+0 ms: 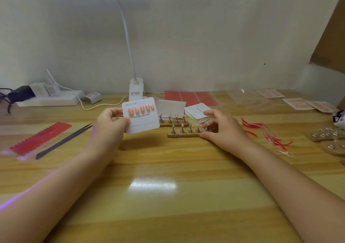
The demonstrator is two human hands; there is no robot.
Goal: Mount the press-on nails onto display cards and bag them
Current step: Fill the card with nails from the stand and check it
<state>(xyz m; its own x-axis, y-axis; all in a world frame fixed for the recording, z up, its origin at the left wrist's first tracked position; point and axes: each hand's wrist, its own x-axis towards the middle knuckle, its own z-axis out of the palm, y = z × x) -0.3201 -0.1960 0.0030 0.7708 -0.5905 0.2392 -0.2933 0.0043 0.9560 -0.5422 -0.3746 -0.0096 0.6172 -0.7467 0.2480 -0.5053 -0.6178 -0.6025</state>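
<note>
My forearms reach out over the wooden worktop (168,196). My left hand (110,123) pinches the left edge of a white display card (142,119), thumb on its face, holding it tilted up off the worktop; five pink press-on nails (141,109) sit in a row across the card's top, above the print "Handmade Nail". Just right of the card, my right hand (222,128) rests with loosely curled fingers on the right end of the near cork stand (183,134), whose metal pegs carry clear tips; whether the fingertips pinch a peg, I cannot tell. Directly behind that stand, a second cork stand (172,124) bears pink nails on its pegs. Right of the card, behind my right hand, lies a stack of blank cards (197,111). Left of the card lie tweezers (63,141) and a red strip sheet (40,139). Beyond the card stands the lamp base (136,89), with red adhesive sheets (190,98) to its right.
</note>
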